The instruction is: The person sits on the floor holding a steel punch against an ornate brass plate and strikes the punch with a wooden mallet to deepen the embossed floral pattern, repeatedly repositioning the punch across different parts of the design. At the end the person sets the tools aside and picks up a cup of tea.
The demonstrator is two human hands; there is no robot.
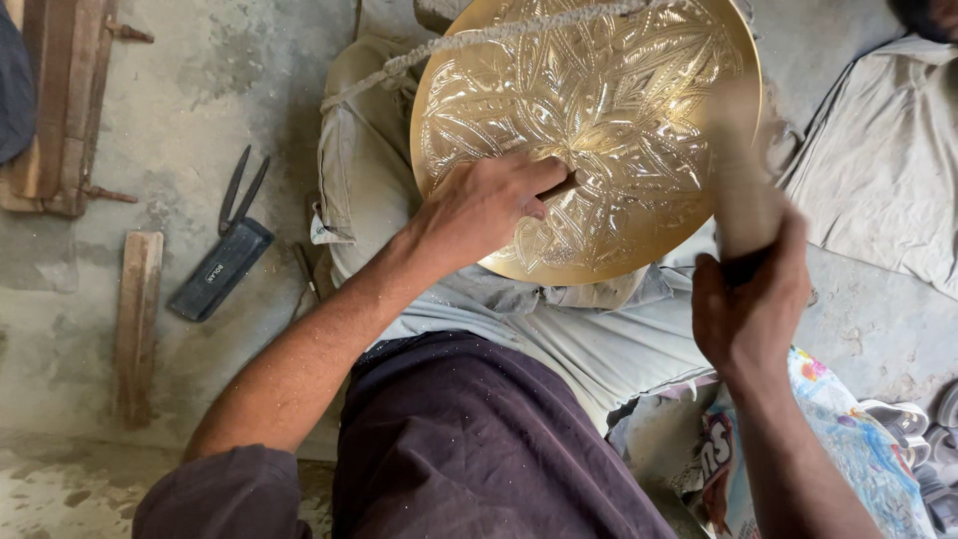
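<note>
Metal-craft workshop: bare concrete floor [200,90], engraved brass plate [599,120], shears [241,190], wood scraps [137,319].

1. Lighting: soft, even daylight; overall exposure moderate.
2. Glare: bright highlights across the engraved brass plate [589,130], upper centre of the frame.
3. Blur: wooden mallet [743,190] at right shows strong motion smear; right hand [748,299] slightly soft.
4. Shadows: faint, diffuse on the concrete floor [200,100], left.
</note>
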